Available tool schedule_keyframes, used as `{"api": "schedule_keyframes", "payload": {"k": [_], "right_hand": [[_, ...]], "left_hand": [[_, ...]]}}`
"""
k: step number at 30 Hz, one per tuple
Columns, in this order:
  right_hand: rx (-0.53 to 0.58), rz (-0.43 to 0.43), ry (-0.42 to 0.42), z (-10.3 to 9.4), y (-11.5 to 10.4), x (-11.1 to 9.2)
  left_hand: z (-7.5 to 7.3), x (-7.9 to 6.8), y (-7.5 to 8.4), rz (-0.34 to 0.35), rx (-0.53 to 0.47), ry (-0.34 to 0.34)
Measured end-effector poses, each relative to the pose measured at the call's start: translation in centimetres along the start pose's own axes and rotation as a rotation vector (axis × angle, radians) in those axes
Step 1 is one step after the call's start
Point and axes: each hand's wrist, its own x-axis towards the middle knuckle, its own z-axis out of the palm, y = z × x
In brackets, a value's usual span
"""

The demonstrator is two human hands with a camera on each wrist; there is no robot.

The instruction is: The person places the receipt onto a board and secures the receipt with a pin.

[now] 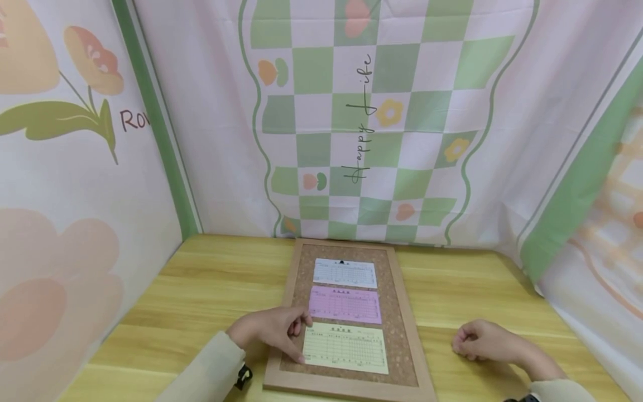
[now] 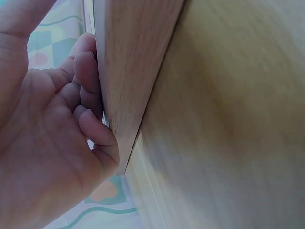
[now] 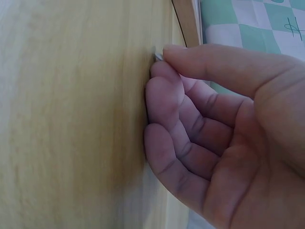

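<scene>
A cork board (image 1: 402,346) with a wooden frame lies on the table. On it a pale blue form slip (image 1: 346,274), a pink form slip (image 1: 346,306) and a yellow form slip (image 1: 346,349) lie in a column. My left hand (image 1: 273,330) rests at the board's left side, its thumb extended onto the yellow slip's lower left corner and its other fingers loosely bent near the upper corner. To the right of the board, my right hand (image 1: 484,340) is low over the table. Its thumb and forefinger pinch a small silvery thing (image 3: 158,56), mostly hidden by the fingertips.
A small black fastener (image 1: 341,262) sits at the top edge of the blue slip. The wooden table (image 1: 201,290) extends on both sides of the board. A checkered curtain (image 1: 351,139) hangs behind, with printed fabric at left and right.
</scene>
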Motion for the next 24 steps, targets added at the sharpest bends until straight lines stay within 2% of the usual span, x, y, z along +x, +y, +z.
{"api": "schedule_keyframes", "payload": {"k": [15,24], "right_hand": [[-0.007,0.01,-0.017,0.3,-0.8,0.6],[-0.06,-0.071,-0.01,0.2,-1.6,1.3]], "left_hand": [[0.0,-0.1,0.1,0.0,-0.003,-0.004],[0.0,-0.1,0.0,0.005,-0.019,-0.009]]}}
